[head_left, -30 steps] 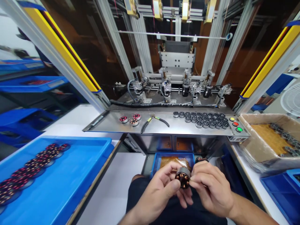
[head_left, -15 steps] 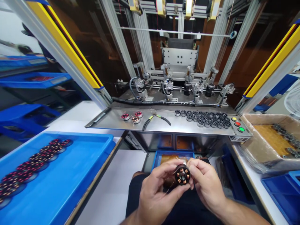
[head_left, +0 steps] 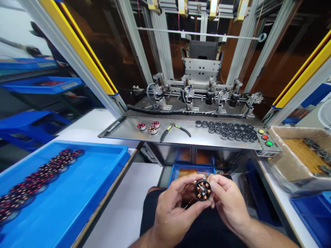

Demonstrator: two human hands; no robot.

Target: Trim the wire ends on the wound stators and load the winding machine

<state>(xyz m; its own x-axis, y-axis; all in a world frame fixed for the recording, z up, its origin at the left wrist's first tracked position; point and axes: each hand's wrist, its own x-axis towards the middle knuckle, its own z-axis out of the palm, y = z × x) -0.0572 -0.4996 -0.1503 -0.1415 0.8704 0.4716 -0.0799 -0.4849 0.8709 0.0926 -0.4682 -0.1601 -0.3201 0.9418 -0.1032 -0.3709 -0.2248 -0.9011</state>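
A round motor stator with a dark rim and copper windings faces me, held above my lap. My left hand grips it from the left, thumb below and fingers along the top. On its right side my right hand is closed, thumb and forefinger pinched at the upper right edge; whether a wire end lies in that pinch is hidden. Thin loose copper wires trail beside the stator near my left palm. Pliers with black and yellow-green handles lie spread on the metal ledge ahead.
Three wound stators sit left on the ledge, with several unwound ones and push buttons at right. A blue tray of stators stands left, a lined box right. A winding machine rises behind; a person is far left.
The view has shifted slightly, so the bench appears a little further right. The stator has tilted or turned slightly in my fingers; both hands keep their grip.
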